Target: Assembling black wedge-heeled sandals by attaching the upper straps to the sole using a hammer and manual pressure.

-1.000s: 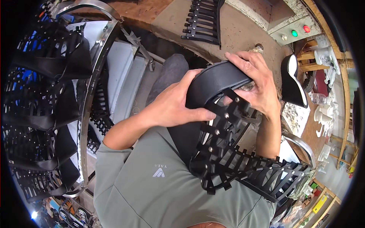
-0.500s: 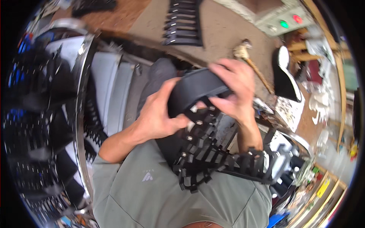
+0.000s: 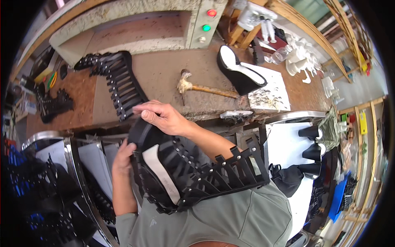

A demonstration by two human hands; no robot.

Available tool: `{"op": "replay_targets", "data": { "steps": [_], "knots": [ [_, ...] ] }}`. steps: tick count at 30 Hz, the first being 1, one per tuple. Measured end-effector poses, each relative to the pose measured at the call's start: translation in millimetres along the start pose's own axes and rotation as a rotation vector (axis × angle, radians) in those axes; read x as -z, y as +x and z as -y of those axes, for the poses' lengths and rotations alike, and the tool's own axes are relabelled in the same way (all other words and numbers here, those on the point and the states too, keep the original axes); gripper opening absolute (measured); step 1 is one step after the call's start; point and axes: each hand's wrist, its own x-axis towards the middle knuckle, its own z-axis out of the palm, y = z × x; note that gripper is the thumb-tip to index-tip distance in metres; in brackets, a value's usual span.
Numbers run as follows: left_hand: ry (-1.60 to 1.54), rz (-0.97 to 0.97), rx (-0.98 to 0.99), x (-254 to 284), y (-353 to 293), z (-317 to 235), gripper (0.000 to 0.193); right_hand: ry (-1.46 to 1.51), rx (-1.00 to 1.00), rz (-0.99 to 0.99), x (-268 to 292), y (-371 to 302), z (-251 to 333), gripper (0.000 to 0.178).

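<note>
1. The workbench [image 3: 164, 78], brown and worn, fills the space above both hands, beyond the fingertips; its front edge runs just past the right knuckles.
2. A strappy black boot upper [image 3: 197, 168] lies across the person's lap, below and between the two hands. Its studded straps fan out toward the lower right, away from the fingers, and a pale insole strip (white against the black) shows on its inner side, just below the left fingertips.
3. A second strappy black upper [image 3: 121, 84] lies flat on the bench, just above the right fingertips and apart from them.
4. A black high-heeled shoe last with a white top [image 3: 240, 72] stands on the bench, well to the right of and above the right hand, resting partly on a stained white sheet [image 3: 273, 92].
5. The right hand [image 3: 162, 117] reaches over the toe end of the held upper; its fingers are curled down over the black rim, thumb beneath, closed on that edge.
6. The left hand [image 3: 122, 158] sits at the left side of the same upper; its fingers are bent and pressed against the black edge, gripping it from the side (the palm faces the upper, so the thumb cannot be seen).
7. A hammer [image 3: 201, 87] with a wooden handle lies on the bench, above and to the right of the right fingers, well apart.
8. A red and a green button [image 3: 209, 19] sit on a grey panel at the far edge.
</note>
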Motion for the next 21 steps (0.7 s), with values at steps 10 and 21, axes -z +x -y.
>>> {"op": "replay_targets", "data": {
  "steps": [10, 21],
  "knots": [
    [-0.461, -0.322, 0.001, 117, -21, 75, 0.044, -2.031, -0.752, -0.303, 268, -66, -3, 0.043],
    [-0.546, -0.200, -0.321, 129, -52, 83, 0.052, -1.444, -0.039, -0.188, 101, 71, 43, 0.035]
  ]
}}
